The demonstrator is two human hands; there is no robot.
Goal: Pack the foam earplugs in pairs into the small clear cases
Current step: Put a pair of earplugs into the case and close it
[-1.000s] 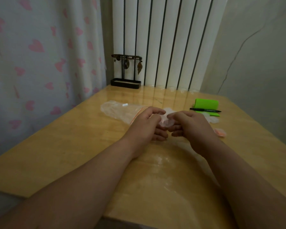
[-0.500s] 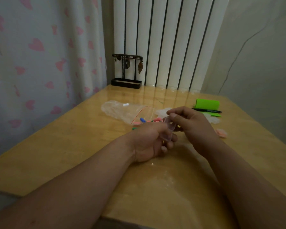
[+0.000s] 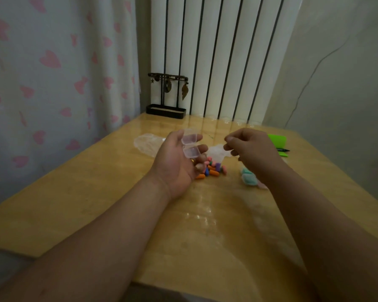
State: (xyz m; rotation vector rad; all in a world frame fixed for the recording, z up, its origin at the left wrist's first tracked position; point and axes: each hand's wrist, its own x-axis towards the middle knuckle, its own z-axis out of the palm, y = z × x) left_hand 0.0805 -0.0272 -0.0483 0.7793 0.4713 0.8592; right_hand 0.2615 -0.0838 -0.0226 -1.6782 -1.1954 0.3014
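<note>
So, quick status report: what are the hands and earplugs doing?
Left hand holds clear case, open, looks empty. Right hand beside it, fingers curled, nothing seen. Earplugs piled on table. Nothing blocking.

Left hand (image 3: pixel 175 164) holds an open clear case (image 3: pixel 190 145) above the earplugs (image 3: pixel 213 170)

The counter (image 3: pixel 92 192) is pale wood under a glossy coat that throws back streaks of light. The clear case (image 3: pixel 191 147) is smooth, see-through plastic, faintly shiny at its edges. The foam earplugs (image 3: pixel 213 170) look matt and soft, with no gleam on them. The bag (image 3: pixel 147 143) is thin clear film, creased and slightly shiny. The curtain (image 3: pixel 52 83) is matt cloth printed with hearts. The stand (image 3: pixel 166 111) looks like dark metal with a dull finish. The panels (image 3: pixel 218 62) behind it are smooth and softly glossy, and the wall (image 3: pixel 340 83) is matt plaster.
</note>
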